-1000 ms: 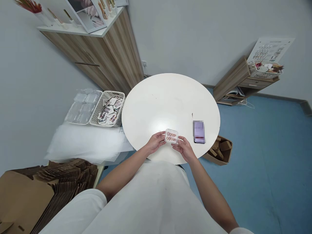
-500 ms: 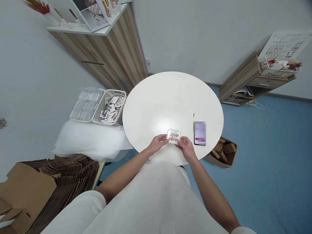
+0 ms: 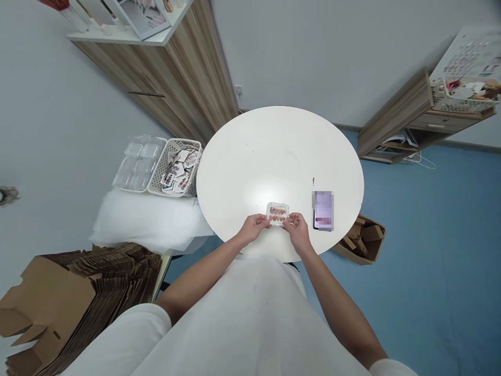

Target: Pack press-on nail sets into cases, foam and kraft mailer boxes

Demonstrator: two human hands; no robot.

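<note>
Between my two hands is a small clear plastic case of press-on nails (image 3: 277,213), with two rows of pinkish-brown nails showing through it. My left hand (image 3: 253,228) pinches its left edge between thumb and fingers. At the lower right corner, my right hand (image 3: 298,232) grips it with the thumb on the front and the fingers behind. The case is held over the near part of the white oval table (image 3: 279,151). To the right of my right hand lies a phone (image 3: 323,211), its picture blurred out.
Left of the table stand a white basket of nail cards (image 3: 175,168) and a tray of clear cases (image 3: 138,164). White packing sheets (image 3: 144,219) and stacked flat cardboard boxes (image 3: 117,287) lie nearer. A carton (image 3: 364,243) sits on the floor at right, below a wooden shelf (image 3: 399,115).
The case has tilted, so its rows of nails show more plainly. My hands keep their hold on it. The whole view has shifted slightly.
</note>
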